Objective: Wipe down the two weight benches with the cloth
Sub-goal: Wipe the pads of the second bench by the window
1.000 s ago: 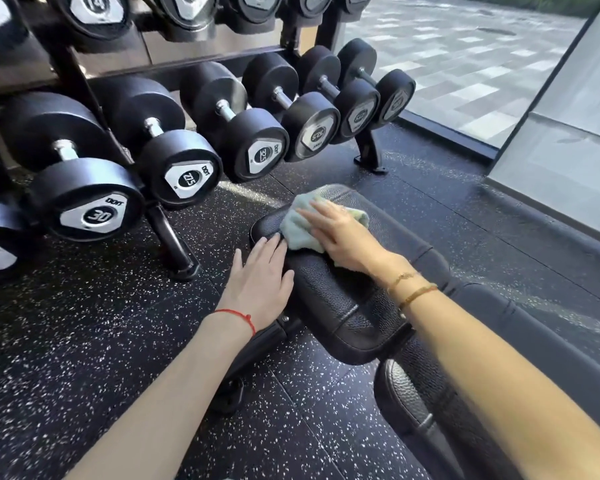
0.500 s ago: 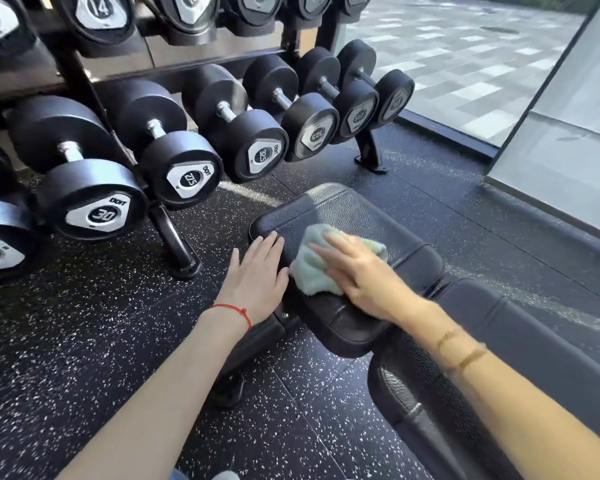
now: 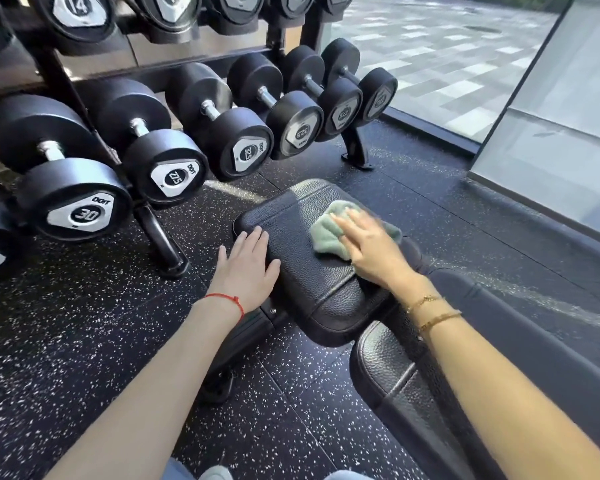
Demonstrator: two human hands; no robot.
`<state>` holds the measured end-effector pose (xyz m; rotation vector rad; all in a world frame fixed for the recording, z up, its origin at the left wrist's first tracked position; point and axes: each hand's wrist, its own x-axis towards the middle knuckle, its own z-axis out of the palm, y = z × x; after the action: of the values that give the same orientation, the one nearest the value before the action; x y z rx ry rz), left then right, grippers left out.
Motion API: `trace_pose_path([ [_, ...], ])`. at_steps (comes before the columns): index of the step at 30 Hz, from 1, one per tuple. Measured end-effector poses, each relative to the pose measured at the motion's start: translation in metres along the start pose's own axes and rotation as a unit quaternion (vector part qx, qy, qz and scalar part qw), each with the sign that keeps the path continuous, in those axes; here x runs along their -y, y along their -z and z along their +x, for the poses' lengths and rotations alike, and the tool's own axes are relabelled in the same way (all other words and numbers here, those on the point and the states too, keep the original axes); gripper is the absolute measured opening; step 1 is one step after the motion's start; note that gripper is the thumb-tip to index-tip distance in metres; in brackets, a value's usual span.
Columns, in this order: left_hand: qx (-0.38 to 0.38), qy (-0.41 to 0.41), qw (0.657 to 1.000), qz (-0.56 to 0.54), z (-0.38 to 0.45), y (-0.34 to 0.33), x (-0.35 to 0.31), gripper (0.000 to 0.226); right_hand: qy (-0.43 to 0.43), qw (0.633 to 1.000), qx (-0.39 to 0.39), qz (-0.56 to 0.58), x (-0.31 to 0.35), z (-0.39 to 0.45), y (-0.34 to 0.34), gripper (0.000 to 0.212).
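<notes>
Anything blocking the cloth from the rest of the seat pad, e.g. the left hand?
Only partly. The right hand presses the cloth flat on the seat pad. The left hand lies flat over the pad's left edge, covering that strip. The far end and near end of the pad are bare.

I'm in a gym: black rubber numbered dumbbells (image 3: 73,202) on a steel rack (image 3: 160,237), speckled black rubber floor (image 3: 66,341), padded black leather bench (image 3: 312,282).
</notes>
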<state>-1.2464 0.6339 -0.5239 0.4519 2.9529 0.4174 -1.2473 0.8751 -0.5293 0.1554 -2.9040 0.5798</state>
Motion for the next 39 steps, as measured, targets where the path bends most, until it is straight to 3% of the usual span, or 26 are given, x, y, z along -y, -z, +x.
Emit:
trace_pose_path([
  [3, -0.010, 0.002, 1.000, -0.003, 0.001, -0.001, -0.001, 0.061, 0.108, 0.993, 0.035, 0.030, 0.011, -0.049, 0.000, 0.051],
  [5, -0.016, -0.002, 1.000, 0.001, 0.000, -0.002, 0.000, 0.061, 0.116, 0.992, 0.034, 0.047, 0.005, -0.069, 0.005, 0.051],
  [9, -0.011, -0.020, 1.000, 0.011, -0.002, -0.003, 0.003, 0.061, 0.038, 0.998, 0.000, 0.043, -0.010, -0.048, 0.014, 0.062],
  [15, -0.006, -0.037, 0.999, 0.017, -0.005, -0.001, 0.007, 0.061, -0.038, 0.999, 0.022, -0.015, -0.018, 0.063, -0.007, 0.049],
  [19, -0.010, -0.047, 0.999, 0.017, -0.005, 0.000, 0.009, 0.061, 0.033, 0.999, 0.036, 0.010, 0.023, 0.096, -0.025, 0.047],
  [24, -0.011, -0.051, 0.998, 0.032, -0.007, -0.003, 0.015, 0.062, 0.136, 0.988, 0.046, 0.050, 0.025, 0.052, -0.024, 0.043],
  [27, -0.015, -0.054, 0.998, 0.031, -0.007, -0.004, 0.017, 0.061, 0.078, 0.997, 0.024, 0.015, -0.012, 0.045, -0.008, 0.053],
  [29, -0.014, -0.052, 0.998, 0.027, -0.009, -0.005, 0.016, 0.061, 0.003, 1.000, 0.014, -0.006, -0.031, 0.048, 0.002, 0.051],
  [31, -0.020, -0.046, 0.998, 0.025, -0.009, -0.004, 0.013, 0.060, -0.020, 1.000, 0.006, -0.019, -0.035, 0.048, 0.001, 0.049],
  [39, -0.020, -0.051, 0.998, 0.036, -0.008, -0.003, -0.010, 0.059, 0.158, 0.986, 0.046, 0.038, 0.012, -0.063, 0.000, 0.045],
])
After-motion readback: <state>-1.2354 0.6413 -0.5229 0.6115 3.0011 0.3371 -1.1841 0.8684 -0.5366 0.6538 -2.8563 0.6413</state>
